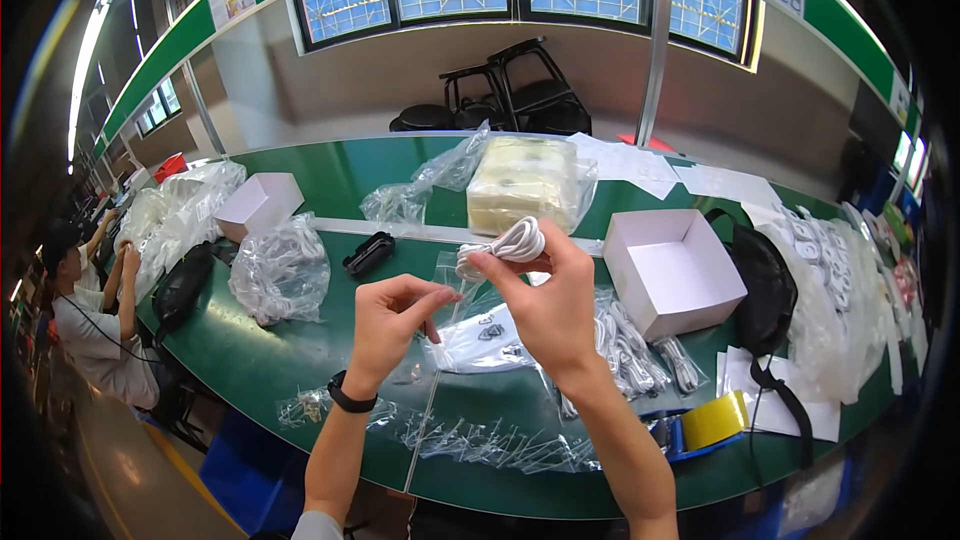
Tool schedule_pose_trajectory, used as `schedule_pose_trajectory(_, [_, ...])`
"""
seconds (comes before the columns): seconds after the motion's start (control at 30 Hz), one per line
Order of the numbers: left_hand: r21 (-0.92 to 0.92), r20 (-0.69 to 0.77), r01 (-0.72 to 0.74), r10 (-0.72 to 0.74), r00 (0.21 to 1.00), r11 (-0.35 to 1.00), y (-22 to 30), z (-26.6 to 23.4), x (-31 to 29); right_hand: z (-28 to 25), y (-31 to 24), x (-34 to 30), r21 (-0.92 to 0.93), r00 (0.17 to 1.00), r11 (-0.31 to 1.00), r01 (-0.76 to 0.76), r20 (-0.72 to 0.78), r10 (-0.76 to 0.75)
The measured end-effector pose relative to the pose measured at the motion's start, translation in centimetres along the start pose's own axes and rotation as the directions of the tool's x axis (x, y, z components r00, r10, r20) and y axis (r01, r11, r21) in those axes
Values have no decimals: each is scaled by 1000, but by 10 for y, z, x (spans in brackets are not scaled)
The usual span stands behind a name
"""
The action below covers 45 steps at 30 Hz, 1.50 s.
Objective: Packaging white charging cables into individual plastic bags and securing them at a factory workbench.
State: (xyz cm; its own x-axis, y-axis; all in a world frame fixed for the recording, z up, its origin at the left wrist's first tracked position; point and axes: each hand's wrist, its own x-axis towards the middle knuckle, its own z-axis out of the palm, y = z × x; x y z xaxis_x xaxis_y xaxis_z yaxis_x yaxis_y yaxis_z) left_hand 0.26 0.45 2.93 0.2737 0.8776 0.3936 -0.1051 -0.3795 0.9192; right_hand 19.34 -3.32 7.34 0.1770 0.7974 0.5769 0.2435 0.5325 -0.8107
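In my right hand (555, 305) is a coiled white cable (510, 247), gripped between thumb and fingers above the middle of the table. My left hand (390, 325) is just left of the coil, its thumb and fingers pinched together; what they hold, if anything, is too small to make out. A clear plastic bag (447, 268) shows right behind the left fingertips. Under my hands lies a white printed packet (485, 342). Several bagged white cables (628, 350) are heaped to the right of my right wrist.
An open white box (672, 275) stands at right, beside a black pouch (765, 285). Thin strips (490, 443) lie along the near edge, by a yellow tape roll (715, 422). A wrapped stack (530, 180) sits behind; a bag of cables (280, 270) lies left. Another person (95, 330) works far left.
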Motion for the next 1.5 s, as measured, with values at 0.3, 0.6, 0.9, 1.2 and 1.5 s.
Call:
schedule_pose_trajectory(0.3, [117, -51, -98, 105, 993, 988, 3, 8, -3, 1, -1, -2, -30, 992, 994, 106, 66, -104])
schedule_pose_trajectory(0.6, [8, -23, 61, -61, 998, 998, 8, 5, -5, -6, 0, 3, 312, 962, 928, -204, 239, 131])
schedule_pose_trajectory(0.9, [-138, 111, 63, -48, 993, 988, -1, -4, -3, -12, 16, 6, 308, 942, 920, -241, 302, 146])
schedule_pose_trajectory(1.2, [-115, 204, 91, -66, 977, 989, 3, 4, -5, -27, 25, 16, 287, 862, 888, -359, 467, 198])
schedule_pose_trajectory(1.5, [-134, 239, 99, -64, 969, 986, -10, 13, -4, -29, 9, 9, 3, 862, 975, -222, 468, 195])
